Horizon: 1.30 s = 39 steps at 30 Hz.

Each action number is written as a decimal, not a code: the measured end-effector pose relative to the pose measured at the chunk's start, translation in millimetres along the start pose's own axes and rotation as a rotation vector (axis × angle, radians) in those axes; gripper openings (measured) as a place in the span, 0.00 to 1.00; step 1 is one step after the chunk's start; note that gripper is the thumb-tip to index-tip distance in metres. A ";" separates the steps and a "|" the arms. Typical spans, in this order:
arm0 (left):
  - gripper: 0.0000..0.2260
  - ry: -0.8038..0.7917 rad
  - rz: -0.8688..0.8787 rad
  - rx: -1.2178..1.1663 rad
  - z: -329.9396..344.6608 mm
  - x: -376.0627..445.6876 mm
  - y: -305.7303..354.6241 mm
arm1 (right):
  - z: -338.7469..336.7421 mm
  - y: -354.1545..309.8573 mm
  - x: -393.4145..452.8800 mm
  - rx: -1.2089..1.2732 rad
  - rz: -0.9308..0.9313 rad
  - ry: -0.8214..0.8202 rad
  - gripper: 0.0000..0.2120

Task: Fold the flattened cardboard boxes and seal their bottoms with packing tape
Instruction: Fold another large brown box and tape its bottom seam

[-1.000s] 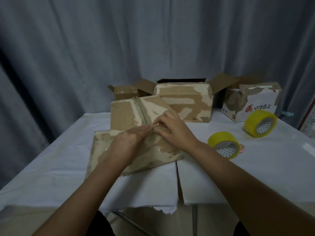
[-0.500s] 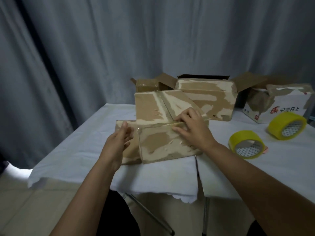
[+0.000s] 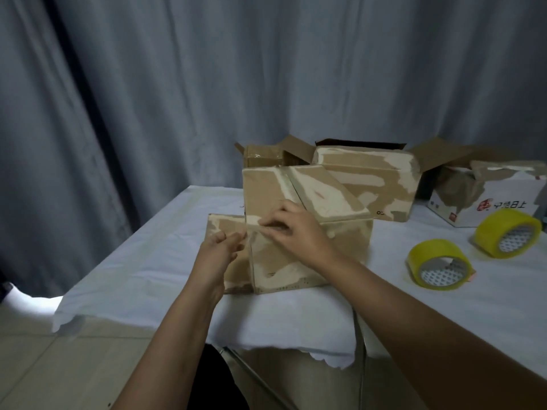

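Observation:
A worn brown cardboard box stands half raised near the front of the white-clothed table, its flaps sticking up and out to the left. My left hand has its fingers curled round the edge of the left flap. My right hand lies over the box's top front edge, fingertips pinching it beside the left hand. A yellow tape roll lies to the right of the box, a second tape roll behind it.
At the back stand an open brown box, a small brown box and a white printed box. A grey curtain hangs behind. The table's front edge and a gap between two table halves run below my right arm.
The box has gone from lying flat under both hands to standing partly opened. My left hand moved from the flat cardboard to grip the left flap. The view shifted left.

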<state>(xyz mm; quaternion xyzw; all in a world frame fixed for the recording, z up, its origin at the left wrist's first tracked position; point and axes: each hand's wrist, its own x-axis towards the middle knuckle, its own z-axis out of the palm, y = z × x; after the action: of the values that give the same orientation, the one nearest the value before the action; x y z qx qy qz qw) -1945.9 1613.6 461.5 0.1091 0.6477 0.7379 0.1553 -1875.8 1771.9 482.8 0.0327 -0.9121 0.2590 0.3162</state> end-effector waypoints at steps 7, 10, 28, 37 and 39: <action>0.05 0.001 -0.023 -0.031 6.9 -1.6 -9.9 | 3.3 1.6 -10.2 -0.041 -0.014 0.051 0.08; 0.08 0.166 0.210 0.194 5.4 -0.9 -14.7 | 4.3 1.3 -10.2 -0.055 -0.008 0.055 0.08; 0.14 -0.251 0.929 0.739 -16.7 22.7 -5.8 | 4.7 6.3 -9.9 -0.083 -0.040 0.049 0.08; 0.14 -0.253 0.863 0.653 -16.6 25.5 -10.9 | -27.0 37.6 -20.4 -0.195 -0.135 -0.071 0.16; 0.14 -0.247 0.875 0.694 -17.1 27.2 -10.1 | -41.7 54.1 -33.4 -0.294 -0.081 -0.055 0.18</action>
<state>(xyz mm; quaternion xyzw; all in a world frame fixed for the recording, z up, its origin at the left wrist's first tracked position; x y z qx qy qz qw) -1976.4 1609.0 448.0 0.4972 0.7236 0.4593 -0.1351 -1837.9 1835.7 466.2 0.0299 -0.9465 0.1085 0.3024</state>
